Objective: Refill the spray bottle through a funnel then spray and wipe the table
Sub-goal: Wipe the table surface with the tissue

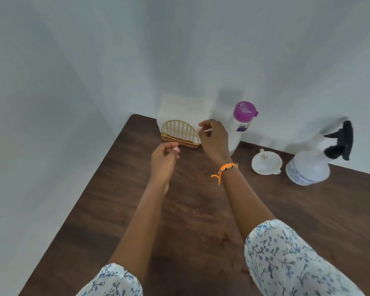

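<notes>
A white spray bottle (310, 165) with a black trigger head stands on the dark wooden table (201, 221) at the far right. Left of it a white funnel (266, 163) lies mouth up. A white bottle with a purple cap (240, 122) stands against the wall. White tissues (183, 112) sit in a gold wire holder (181, 133) at the table's far corner. My right hand (213, 137) hovers by the holder's right end, fingers curled, empty. My left hand (163, 158) floats just in front of the holder, fingers loosely curled, empty.
White walls meet behind the table's far corner. The table's left edge runs diagonally toward me. Bare wood with faint smudges spreads between my forearms and to the right, in front of the spray bottle.
</notes>
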Demonstrator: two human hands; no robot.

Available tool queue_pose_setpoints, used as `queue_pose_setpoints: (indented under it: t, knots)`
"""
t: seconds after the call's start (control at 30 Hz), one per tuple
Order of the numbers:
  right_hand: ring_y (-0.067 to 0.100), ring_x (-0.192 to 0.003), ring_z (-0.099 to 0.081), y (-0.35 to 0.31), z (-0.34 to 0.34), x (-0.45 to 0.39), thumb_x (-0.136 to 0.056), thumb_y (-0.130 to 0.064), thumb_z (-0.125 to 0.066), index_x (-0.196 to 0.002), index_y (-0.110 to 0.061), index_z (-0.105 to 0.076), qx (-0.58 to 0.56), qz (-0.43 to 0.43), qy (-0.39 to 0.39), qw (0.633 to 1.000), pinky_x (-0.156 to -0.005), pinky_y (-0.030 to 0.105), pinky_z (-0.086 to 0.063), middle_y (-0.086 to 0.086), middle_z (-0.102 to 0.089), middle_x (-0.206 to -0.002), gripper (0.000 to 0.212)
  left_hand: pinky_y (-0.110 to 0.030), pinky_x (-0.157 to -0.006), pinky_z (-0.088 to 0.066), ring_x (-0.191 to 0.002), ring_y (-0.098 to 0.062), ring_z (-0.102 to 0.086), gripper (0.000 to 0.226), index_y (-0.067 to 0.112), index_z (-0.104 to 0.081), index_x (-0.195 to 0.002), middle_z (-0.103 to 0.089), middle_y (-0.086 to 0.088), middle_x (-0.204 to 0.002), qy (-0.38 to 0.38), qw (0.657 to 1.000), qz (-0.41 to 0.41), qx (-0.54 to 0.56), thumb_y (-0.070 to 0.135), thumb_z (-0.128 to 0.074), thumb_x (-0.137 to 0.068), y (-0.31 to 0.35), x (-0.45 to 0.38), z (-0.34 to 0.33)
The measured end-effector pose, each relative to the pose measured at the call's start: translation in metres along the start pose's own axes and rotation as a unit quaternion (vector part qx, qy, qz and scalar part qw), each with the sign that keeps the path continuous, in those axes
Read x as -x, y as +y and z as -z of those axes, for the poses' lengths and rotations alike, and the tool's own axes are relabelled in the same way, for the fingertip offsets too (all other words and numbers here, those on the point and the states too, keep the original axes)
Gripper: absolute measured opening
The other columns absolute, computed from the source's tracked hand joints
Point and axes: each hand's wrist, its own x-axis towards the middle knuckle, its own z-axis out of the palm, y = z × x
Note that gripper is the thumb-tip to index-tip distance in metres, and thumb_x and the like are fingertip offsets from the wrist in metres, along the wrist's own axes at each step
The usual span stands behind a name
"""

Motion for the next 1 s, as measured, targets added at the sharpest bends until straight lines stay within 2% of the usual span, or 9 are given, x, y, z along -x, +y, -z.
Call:
queue_pose_setpoints:
  t: [0.17,0.3,0.37,0.47,0.6,0.67,0.73,0.9,1.0]
  knots:
    - [0.014,-0.084,-0.054,0.002,-0.020,-0.036,-0.090,-0.002,-0.051,-0.126,-0.006,-0.051,0.051,0.023,0.032,0.998,-0.076,0.012,-0.036,0.010,-0.047,-0.126,0.036,-0.025,-0.085,-0.050,-0.086,-0.010,-0.060,0.015,0.019,-0.063,-0.104,-0.064,0.003,-0.091,-0.019,1.000,0.003,-0.014,0.015,-0.056,-0.092,0.003,-0.032,-0.001]
    - [0.027,-0.106,-0.056,0.008,-0.034,-0.055,-0.089,-0.003,-0.053,-0.134,-0.006,-0.045,0.116,0.050,0.022,0.992,-0.094,0.033,-0.045,0.010,-0.041,-0.134,0.046,-0.024,-0.085,-0.049,-0.087,-0.008,-0.061,0.014,0.022,-0.062,-0.102,-0.065,0.003,-0.097,-0.039,0.999,0.007,-0.016,0.015,-0.055,-0.093,0.004,-0.048,-0.003]
    - [0.030,-0.109,-0.053,0.011,-0.039,-0.059,-0.086,-0.005,-0.057,-0.133,-0.006,-0.045,0.143,0.065,0.030,0.987,-0.094,0.041,-0.047,0.011,-0.039,-0.133,0.049,-0.024,-0.086,-0.049,-0.086,-0.007,-0.061,0.015,0.021,-0.063,-0.103,-0.065,0.003,-0.099,-0.047,0.999,0.008,-0.014,0.014,-0.054,-0.093,0.003,-0.053,-0.003]
    - [0.028,-0.114,-0.046,0.014,-0.045,-0.060,-0.084,-0.009,-0.061,-0.130,-0.009,-0.047,0.199,0.079,0.046,0.976,-0.088,0.035,-0.046,0.010,-0.042,-0.131,0.048,-0.025,-0.087,-0.049,-0.085,-0.007,-0.061,0.015,0.021,-0.062,-0.101,-0.066,0.001,-0.102,-0.047,0.999,0.006,-0.010,0.014,-0.053,-0.093,0.003,-0.058,0.000]
    - [0.029,-0.116,-0.040,0.014,-0.049,-0.060,-0.084,-0.014,-0.065,-0.126,-0.011,-0.051,0.267,0.092,0.073,0.957,-0.076,0.037,-0.048,0.009,-0.047,-0.127,0.045,-0.025,-0.088,-0.049,-0.086,-0.007,-0.061,0.016,0.020,-0.063,-0.104,-0.066,0.000,-0.103,-0.055,0.998,0.007,-0.007,0.014,-0.053,-0.093,0.002,-0.064,0.004]
    - [0.032,-0.116,-0.040,0.016,-0.053,-0.060,-0.081,-0.014,-0.067,-0.125,-0.008,-0.050,0.288,0.105,0.098,0.947,-0.082,0.038,-0.047,0.013,-0.047,-0.126,0.047,-0.026,-0.089,-0.049,-0.085,-0.008,-0.061,0.016,0.020,-0.063,-0.105,-0.066,0.000,-0.102,-0.056,0.998,0.005,-0.009,0.015,-0.054,-0.093,0.001,-0.066,0.005]
    - [0.032,-0.115,-0.041,0.017,-0.057,-0.059,-0.081,-0.014,-0.067,-0.125,-0.006,-0.048,0.262,0.086,0.118,0.954,-0.088,0.036,-0.043,0.014,-0.045,-0.127,0.049,-0.027,-0.090,-0.049,-0.086,-0.009,-0.062,0.015,0.021,-0.063,-0.104,-0.066,0.000,-0.102,-0.056,0.998,0.005,-0.012,0.015,-0.054,-0.093,0.001,-0.069,0.005]
    - [0.030,-0.108,-0.045,0.014,-0.063,-0.056,-0.077,-0.010,-0.068,-0.122,-0.009,-0.049,0.206,0.055,0.171,0.962,-0.084,0.037,-0.037,0.012,-0.047,-0.121,0.049,-0.027,-0.089,-0.049,-0.086,-0.010,-0.061,0.015,0.021,-0.063,-0.103,-0.066,0.000,-0.101,-0.060,0.998,0.002,-0.019,0.015,-0.053,-0.093,0.002,-0.072,0.005]
    - [0.026,-0.099,-0.052,0.014,-0.059,-0.058,-0.075,-0.004,-0.068,-0.116,-0.009,-0.050,0.134,0.053,0.195,0.970,-0.083,0.038,-0.041,0.010,-0.048,-0.115,0.045,-0.024,-0.086,-0.049,-0.087,-0.010,-0.062,0.014,0.023,-0.062,-0.102,-0.066,-0.001,-0.103,-0.065,0.998,0.001,-0.023,0.015,-0.053,-0.093,0.001,-0.072,0.003]
